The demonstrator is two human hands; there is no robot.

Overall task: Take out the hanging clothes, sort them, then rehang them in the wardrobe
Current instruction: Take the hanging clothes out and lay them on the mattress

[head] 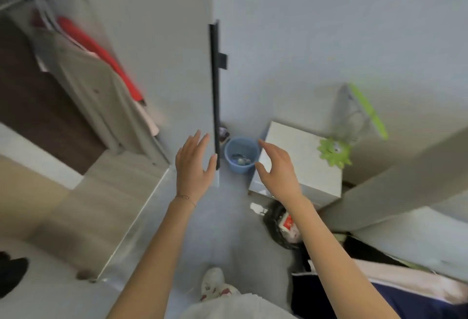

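Observation:
The wardrobe stands open at the left, with its pale door (177,40) swung out toward me and a long black handle (215,96) on the door's edge. Inside hang a beige garment (101,96) and a red one (101,50) on a rail (15,2) at the top left. My left hand (193,167) is raised with straight fingers just left of the handle's lower end and holds nothing. My right hand (276,169) hovers to the right of the handle, its fingers loosely bent and empty.
A blue bucket (240,155) sits on the floor behind the door, beside a white cabinet (304,161) bearing a green fan (354,126). Dark clothes and a bag (286,225) lie at the lower right. My shoe (215,283) is below.

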